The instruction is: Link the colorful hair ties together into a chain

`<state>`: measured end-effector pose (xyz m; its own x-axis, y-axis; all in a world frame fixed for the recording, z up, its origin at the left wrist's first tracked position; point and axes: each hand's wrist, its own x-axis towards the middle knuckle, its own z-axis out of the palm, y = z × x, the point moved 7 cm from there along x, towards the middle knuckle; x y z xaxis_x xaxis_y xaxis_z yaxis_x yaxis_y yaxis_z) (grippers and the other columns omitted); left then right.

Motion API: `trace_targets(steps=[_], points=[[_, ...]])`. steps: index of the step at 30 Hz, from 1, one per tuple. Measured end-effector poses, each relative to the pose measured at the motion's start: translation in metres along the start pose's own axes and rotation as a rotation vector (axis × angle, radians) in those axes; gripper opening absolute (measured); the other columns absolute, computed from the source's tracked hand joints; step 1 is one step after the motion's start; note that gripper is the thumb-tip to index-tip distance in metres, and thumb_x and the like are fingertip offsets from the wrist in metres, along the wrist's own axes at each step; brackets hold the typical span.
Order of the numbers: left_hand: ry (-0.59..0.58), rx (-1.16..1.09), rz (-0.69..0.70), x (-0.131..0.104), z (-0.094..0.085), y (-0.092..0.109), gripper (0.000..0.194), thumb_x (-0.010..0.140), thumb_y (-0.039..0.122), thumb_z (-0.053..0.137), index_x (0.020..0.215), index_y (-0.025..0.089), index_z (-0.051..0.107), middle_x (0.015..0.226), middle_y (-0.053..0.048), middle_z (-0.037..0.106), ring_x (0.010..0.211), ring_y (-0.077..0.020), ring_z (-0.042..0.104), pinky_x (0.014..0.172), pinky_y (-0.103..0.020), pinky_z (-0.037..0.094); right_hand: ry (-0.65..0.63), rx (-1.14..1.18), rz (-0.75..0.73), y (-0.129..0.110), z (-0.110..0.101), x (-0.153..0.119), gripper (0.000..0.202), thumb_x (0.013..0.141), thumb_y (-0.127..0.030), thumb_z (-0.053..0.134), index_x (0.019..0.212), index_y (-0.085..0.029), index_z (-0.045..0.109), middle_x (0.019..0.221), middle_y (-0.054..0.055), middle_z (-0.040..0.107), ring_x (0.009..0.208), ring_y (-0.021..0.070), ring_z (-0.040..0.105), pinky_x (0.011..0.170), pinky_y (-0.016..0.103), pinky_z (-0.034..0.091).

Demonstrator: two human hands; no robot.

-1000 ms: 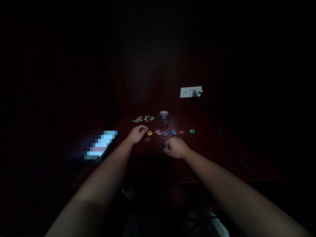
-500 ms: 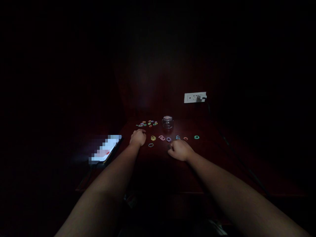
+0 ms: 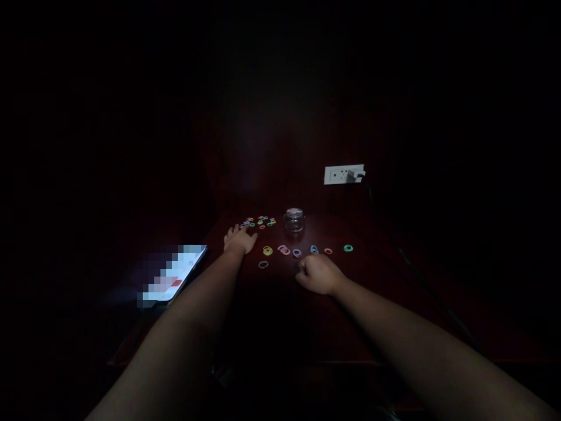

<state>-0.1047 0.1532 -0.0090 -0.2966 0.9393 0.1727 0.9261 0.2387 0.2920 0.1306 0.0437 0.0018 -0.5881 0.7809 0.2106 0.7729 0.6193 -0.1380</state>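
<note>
Left hand: my left hand (image 3: pixel 240 240) is open and palm down, fingers spread at the near edge of the mixed pile; I cannot tell whether a fingertip touches a ring.
Right hand: my right hand (image 3: pixel 319 273) is clenched just in front of the blue rings; I cannot tell whether anything is inside it.
Mixed pile: small coloured rings (image 3: pixel 260 222) lie loosely scattered on the far left of the surface (image 3: pixel 350 231), beyond my left fingers.
Sorted row: from left to right I see yellow rings (image 3: pixel 267 251), pink rings (image 3: pixel 284 249), purple rings (image 3: pixel 297 253), blue rings (image 3: pixel 314 249), an orange ring (image 3: pixel 328 251) and green rings (image 3: pixel 348 248), each colour apart from the next.
Grey-green ring: one grey-green ring (image 3: pixel 263 265) lies alone, nearer me than the yellow ones.
Jar: a clear lidded jar (image 3: pixel 294 221) stands upright behind the row, right of the pile.
Phone: a lit phone (image 3: pixel 186 272) is left of my left forearm.
Wall: a white socket plate (image 3: pixel 335 175) holds a plug (image 3: pixel 357 174).
</note>
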Motion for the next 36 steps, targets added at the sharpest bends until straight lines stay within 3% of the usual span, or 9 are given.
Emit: trace_targets(steps=[7, 18, 25, 32, 36], points=[[-0.040, 0.037, -0.020, 0.013, 0.003, -0.001, 0.072, 0.071, 0.068, 0.037, 0.130, 0.027, 0.043, 0.143, -0.011, 0.030, 0.130, -0.0372, 0.021, 0.101, -0.054, 0.020, 0.018, -0.003, 0.003, 0.003, 0.001, 0.006, 0.023, 0.073, -0.029, 0.047, 0.060, -0.017, 0.062, 0.063, 0.004, 0.064, 0.056, 0.0123, 0.053, 0.053, 0.024, 0.029], [-0.016, 0.079, -0.023, 0.006, -0.001, -0.002, 0.069, 0.075, 0.063, 0.035, 0.132, 0.024, 0.040, 0.142, -0.008, 0.034, 0.129, -0.0336, 0.025, 0.102, -0.048, 0.024, 0.009, 0.001, 0.072, 0.007, -0.002, 0.006, 0.025, 0.074, -0.031, 0.047, 0.066, -0.017, 0.065, 0.069, 0.005, 0.067, 0.061, 0.0143, 0.057, 0.058, 0.024, 0.034], [-0.006, 0.079, 0.001, -0.007, -0.005, -0.006, 0.068, 0.076, 0.060, 0.037, 0.133, 0.023, 0.039, 0.139, -0.008, 0.038, 0.126, -0.0325, 0.032, 0.102, -0.045, 0.028, 0.021, 0.004, 0.136, 0.009, -0.002, 0.007, 0.026, 0.075, -0.031, 0.046, 0.070, -0.016, 0.067, 0.074, 0.008, 0.068, 0.069, 0.0170, 0.059, 0.060, 0.024, 0.035], [0.001, 0.072, 0.049, -0.026, -0.011, -0.008, 0.060, 0.078, 0.054, 0.040, 0.125, 0.018, 0.049, 0.137, -0.009, 0.041, 0.126, -0.0315, 0.034, 0.102, -0.044, 0.029, 0.042, 0.020, 0.169, 0.009, -0.008, 0.004, 0.026, 0.075, -0.030, 0.045, 0.071, -0.016, 0.068, 0.076, 0.009, 0.068, 0.070, 0.0179, 0.060, 0.057, 0.024, 0.035], [0.025, 0.053, 0.083, -0.040, -0.017, -0.011, 0.054, 0.079, 0.049, 0.042, 0.123, 0.018, 0.052, 0.128, -0.010, 0.051, 0.118, -0.0312, 0.045, 0.097, -0.042, 0.036, 0.058, 0.029, 0.188, 0.009, -0.011, 0.001, 0.027, 0.075, -0.030, 0.045, 0.071, -0.016, 0.067, 0.076, 0.009, 0.068, 0.070, 0.0179, 0.059, 0.057, 0.025, 0.034]])
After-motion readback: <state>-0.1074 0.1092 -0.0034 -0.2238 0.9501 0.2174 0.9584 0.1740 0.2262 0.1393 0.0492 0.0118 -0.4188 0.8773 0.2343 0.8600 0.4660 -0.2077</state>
